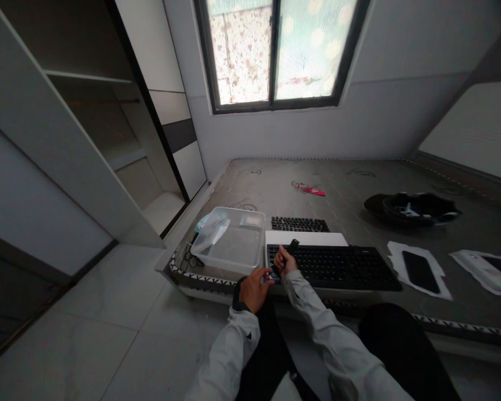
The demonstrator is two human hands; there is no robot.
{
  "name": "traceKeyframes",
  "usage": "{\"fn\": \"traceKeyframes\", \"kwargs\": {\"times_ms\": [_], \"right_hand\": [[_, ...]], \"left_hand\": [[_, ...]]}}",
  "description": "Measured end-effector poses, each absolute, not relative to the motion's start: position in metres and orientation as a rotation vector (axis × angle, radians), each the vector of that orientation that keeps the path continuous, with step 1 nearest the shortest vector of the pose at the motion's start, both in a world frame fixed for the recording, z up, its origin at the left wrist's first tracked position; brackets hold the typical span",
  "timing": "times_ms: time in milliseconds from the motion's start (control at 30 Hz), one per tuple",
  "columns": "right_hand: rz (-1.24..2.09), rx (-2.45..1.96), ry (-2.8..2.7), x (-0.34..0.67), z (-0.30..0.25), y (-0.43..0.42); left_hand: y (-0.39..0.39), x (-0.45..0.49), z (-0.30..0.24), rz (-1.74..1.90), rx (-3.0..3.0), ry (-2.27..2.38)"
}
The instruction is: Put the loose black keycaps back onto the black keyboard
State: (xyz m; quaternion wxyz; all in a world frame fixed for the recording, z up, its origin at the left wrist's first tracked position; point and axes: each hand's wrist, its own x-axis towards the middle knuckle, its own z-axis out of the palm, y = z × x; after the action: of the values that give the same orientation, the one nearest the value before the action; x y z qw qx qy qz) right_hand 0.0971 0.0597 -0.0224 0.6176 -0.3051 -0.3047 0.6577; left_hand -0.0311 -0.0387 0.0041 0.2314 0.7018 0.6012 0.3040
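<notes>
A black full-size keyboard (334, 266) lies along the near edge of the mattress, its left end propped by a white slab (317, 239). At its near left corner my left hand (255, 288) is curled, thumb and fingertips close together over the keys; what they pinch is too small to make out. My right hand (284, 262) is closed around a slim tool with a dark, blunt end (293, 244) that sticks up above the fist. The tool's lower end is hidden between the two hands, over the left keys.
Left of the keyboard stands a clear plastic bin (229, 253) with a plastic bag (212, 234) inside. Several loose black keycaps (299, 224) lie in rows behind. Rightward are a black phone-like slab (420, 272) on white wrapping, and a black cap (417, 209). A red packet (313, 190) lies farther back.
</notes>
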Motion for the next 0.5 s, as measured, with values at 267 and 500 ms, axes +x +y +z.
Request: {"fn": "traceKeyframes", "kwargs": {"times_ms": [267, 500], "right_hand": [[1.514, -0.800, -0.748, 0.094, -0.026, 0.064], [1.458, -0.871, -0.812, 0.082, -0.025, 0.059]], "left_hand": [[-0.038, -0.031, 0.005, 0.831, 1.933, 1.657], [-0.038, -0.029, 0.008, 0.793, 1.975, 1.687]]}}
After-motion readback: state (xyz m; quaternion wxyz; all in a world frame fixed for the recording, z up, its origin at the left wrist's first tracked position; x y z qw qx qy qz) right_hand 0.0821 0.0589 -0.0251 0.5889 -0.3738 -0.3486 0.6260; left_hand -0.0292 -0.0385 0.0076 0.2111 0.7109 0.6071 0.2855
